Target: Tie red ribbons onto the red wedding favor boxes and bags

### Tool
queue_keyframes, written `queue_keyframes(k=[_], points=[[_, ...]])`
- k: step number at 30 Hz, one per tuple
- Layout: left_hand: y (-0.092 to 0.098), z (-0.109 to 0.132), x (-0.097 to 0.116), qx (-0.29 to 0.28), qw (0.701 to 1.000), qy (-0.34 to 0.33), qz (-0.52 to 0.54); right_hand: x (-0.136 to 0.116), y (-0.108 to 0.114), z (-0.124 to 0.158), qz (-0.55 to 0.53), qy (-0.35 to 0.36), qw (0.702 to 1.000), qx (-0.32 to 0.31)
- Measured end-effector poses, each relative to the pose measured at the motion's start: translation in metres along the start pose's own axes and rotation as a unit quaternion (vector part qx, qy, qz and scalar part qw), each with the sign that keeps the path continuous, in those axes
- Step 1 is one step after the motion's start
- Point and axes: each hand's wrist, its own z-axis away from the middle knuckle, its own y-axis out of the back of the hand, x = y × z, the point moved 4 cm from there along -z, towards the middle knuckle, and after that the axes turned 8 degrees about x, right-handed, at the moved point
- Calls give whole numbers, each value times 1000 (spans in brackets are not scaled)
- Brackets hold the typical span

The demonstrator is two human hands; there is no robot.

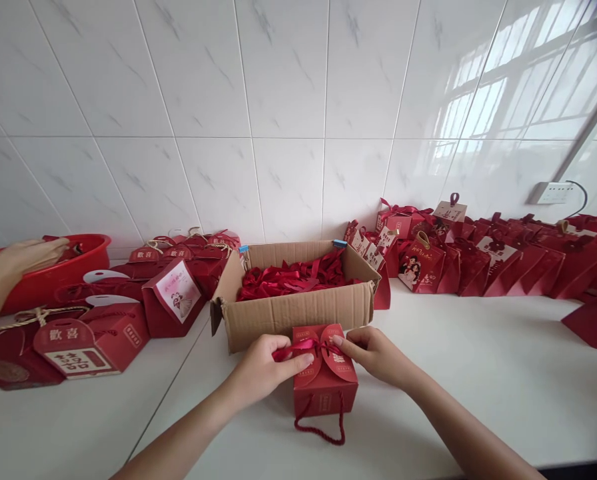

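A small red gift box stands on the white counter in front of me, a red cord handle hanging from its front. A red satin ribbon crosses its curved top flaps. My left hand pinches the ribbon's left end, fingers closed. On the other side my right hand pinches the ribbon's right end at the flap. Just behind the box sits an open cardboard carton filled with loose red ribbons.
Another person's hand rests on a red plastic basin at far left. Red gift boxes and bags crowd the left side; more line the tiled wall at right. A wall socket is at right.
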Motion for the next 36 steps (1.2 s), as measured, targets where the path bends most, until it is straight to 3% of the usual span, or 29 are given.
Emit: queue_keyframes(k=[6,10,15,19,22,26,29,33,36], points=[[-6,0,-8,64,997,0,48,6,0,1,-97,15,994,55],[-7,1,-13,119,992,11,30,13,1,1,-113,11,993,44],[-6,1,-21,143,986,56,58,16,11,0,-112,-3,993,39],[-8,1,-26,121,989,55,61,17,18,6,-179,-43,982,-38],[-7,1,-24,117,993,5,22,17,24,15,-311,-81,941,-109],[0,9,-5,207,966,-130,-79,1,32,22,-414,-50,900,-128],[-3,16,23,183,946,-229,-140,-21,29,23,-394,2,910,-131],[-11,15,51,121,965,-223,-67,-44,18,20,-358,32,925,-120],[-15,9,59,143,966,-211,-41,-48,11,18,-345,20,933,-99]])
